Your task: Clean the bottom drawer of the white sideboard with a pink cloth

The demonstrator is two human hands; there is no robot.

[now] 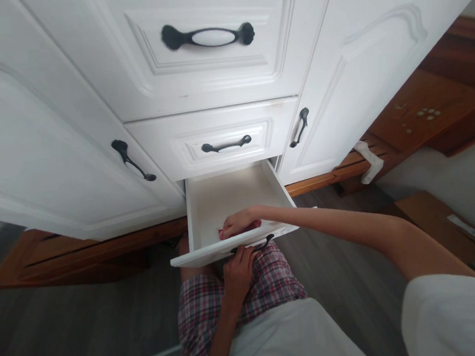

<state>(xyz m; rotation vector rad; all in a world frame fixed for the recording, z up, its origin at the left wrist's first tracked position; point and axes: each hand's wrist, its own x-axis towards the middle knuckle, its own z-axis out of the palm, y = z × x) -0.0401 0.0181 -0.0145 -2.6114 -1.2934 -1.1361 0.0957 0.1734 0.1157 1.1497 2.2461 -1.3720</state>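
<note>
The bottom white drawer (pixel 207 208) of a white cabinet is pulled out over my lap. My left hand (pixel 238 269) grips the drawer's black handle (pixel 264 244) from below. My right hand (pixel 239 222) reaches inside the drawer and presses a pink cloth (pixel 226 234) against its floor near the front edge. Only a small part of the cloth shows under my fingers. The rest of the drawer's floor looks bare.
Two shut drawers with black handles (pixel 226 144) sit above the open one, flanked by shut cabinet doors (pixel 31 151). A wooden plinth (pixel 102 250) runs along the base. A cardboard box (pixel 441 224) lies on the grey floor at right.
</note>
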